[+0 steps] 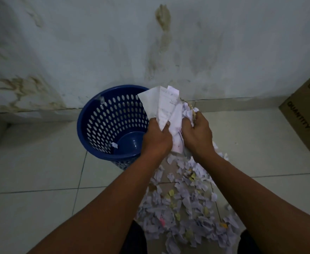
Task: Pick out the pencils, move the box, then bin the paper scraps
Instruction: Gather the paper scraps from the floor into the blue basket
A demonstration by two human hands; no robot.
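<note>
A bundle of white paper scraps [166, 109] is held up between both hands, just right of the blue perforated bin [102, 123]. My left hand [157, 139] grips the bundle's left side, thumb over a large sheet. My right hand [196, 135] clutches its right side, with crumpled bits poking out above the fingers. The bin stands on the tiled floor against the wall; one small white scrap [114, 145] lies inside it. A wide heap of torn white, yellow and pink scraps [183, 208] covers the floor below my forearms. No pencils are in sight.
A brown cardboard box [304, 114] printed "QUANTITY 100" stands at the right edge against the stained wall [150, 43]. Pale floor tiles [31, 171] stretch to the left of the bin. My dark-clothed knees show at the bottom edge.
</note>
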